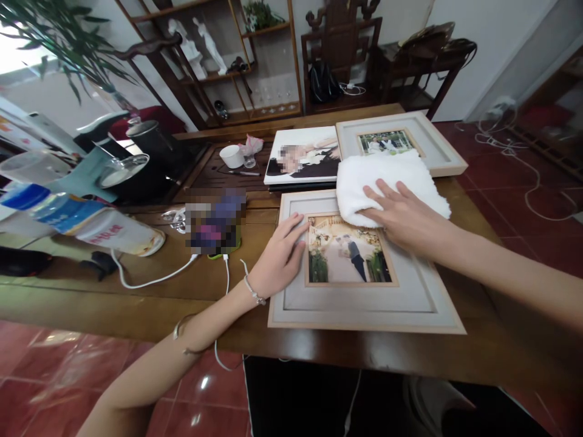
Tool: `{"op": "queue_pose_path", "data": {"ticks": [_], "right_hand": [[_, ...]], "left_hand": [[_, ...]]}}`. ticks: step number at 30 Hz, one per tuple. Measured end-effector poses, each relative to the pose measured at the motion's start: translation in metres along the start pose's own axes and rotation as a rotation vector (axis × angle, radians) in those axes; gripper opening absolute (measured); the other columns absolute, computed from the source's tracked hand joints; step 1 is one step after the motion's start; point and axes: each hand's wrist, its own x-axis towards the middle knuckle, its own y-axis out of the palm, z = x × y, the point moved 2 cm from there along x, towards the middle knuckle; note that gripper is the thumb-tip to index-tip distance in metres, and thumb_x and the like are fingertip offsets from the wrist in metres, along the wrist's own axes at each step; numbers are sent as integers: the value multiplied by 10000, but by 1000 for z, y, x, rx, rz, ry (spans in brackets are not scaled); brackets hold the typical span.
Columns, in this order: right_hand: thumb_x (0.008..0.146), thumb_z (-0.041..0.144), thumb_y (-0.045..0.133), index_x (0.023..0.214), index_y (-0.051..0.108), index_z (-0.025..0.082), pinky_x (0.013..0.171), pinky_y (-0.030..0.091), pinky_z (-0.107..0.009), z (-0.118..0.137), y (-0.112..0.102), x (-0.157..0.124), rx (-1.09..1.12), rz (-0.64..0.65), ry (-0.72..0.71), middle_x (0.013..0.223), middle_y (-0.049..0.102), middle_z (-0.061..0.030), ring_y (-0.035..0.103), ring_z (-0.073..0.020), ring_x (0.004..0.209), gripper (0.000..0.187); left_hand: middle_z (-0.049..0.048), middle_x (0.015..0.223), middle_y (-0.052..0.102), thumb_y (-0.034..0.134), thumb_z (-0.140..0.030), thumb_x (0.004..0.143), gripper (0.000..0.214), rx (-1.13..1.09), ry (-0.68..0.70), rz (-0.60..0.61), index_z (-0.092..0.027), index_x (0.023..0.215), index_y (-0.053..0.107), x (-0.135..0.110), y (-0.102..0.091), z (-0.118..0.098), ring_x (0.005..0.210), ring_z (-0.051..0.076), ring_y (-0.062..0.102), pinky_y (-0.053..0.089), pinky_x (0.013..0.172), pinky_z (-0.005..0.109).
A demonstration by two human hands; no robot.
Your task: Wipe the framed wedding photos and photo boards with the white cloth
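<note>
A pale framed photo (410, 297) lies flat near the front edge of the wooden table (191, 285). My left hand (277, 258) rests on the frame's left border, fingers stretched out flat. A folded white towel (378, 179) lies over the frame's upper right part. My right hand (405, 215) presses flat on the towel's near edge, fingers spread and open.
A second framed photo (437, 152) and an unframed photo print (303, 155) lie behind. A phone (216, 221) with white cables, a white cup (232, 156), a kettle (150, 136) and a lying bottle (91, 221) fill the table's left. Shelves and a chair stand behind.
</note>
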Motion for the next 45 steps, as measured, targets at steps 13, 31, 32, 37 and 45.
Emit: {"op": "queue_pose_path", "data": {"ticks": [13, 31, 32, 37, 45], "right_hand": [[741, 186, 622, 986, 736, 409, 800, 481, -464, 75, -27, -91, 293, -69, -102, 1229, 665, -49, 596, -322, 1105, 351], [799, -105, 384, 1187, 643, 187, 1069, 281, -678, -7, -21, -11, -72, -95, -21, 1543, 337, -132, 222, -406, 1428, 550], [780, -109, 398, 1180, 649, 202, 1049, 300, -686, -6, -15, -11, -60, -50, -57, 1542, 341, -123, 236, -412, 1422, 566], [701, -57, 492, 1131, 682, 198, 980, 371, -691, 16, -3, -26, 17, 15, -116, 1508, 399, -135, 333, -433, 1376, 535], [688, 163, 654, 840, 738, 347, 865, 502, -584, 78, -38, -91, 331, 22, -156, 1361, 580, -13, 560, -363, 1201, 254]], "left_hand": [[169, 1508, 413, 443, -204, 963, 491, 24, 0, 44, -166, 1452, 406, 1, 0, -1, 1451, 287, 308, 271, 1185, 551], [170, 1505, 414, 445, -220, 970, 497, 38, 56, 32, -181, 1462, 390, 2, 0, 5, 1434, 288, 342, 301, 1170, 553], [173, 1500, 419, 444, -221, 970, 488, 36, 54, 32, -174, 1455, 401, 2, 0, 5, 1431, 287, 347, 305, 1171, 547], [166, 1501, 420, 449, -203, 968, 482, 25, 51, 33, -177, 1447, 411, 3, 0, 4, 1432, 278, 347, 304, 1173, 543], [162, 1506, 420, 454, -206, 963, 506, 55, 51, 46, -172, 1463, 382, 2, 1, 2, 1441, 281, 329, 294, 1178, 540]]}}
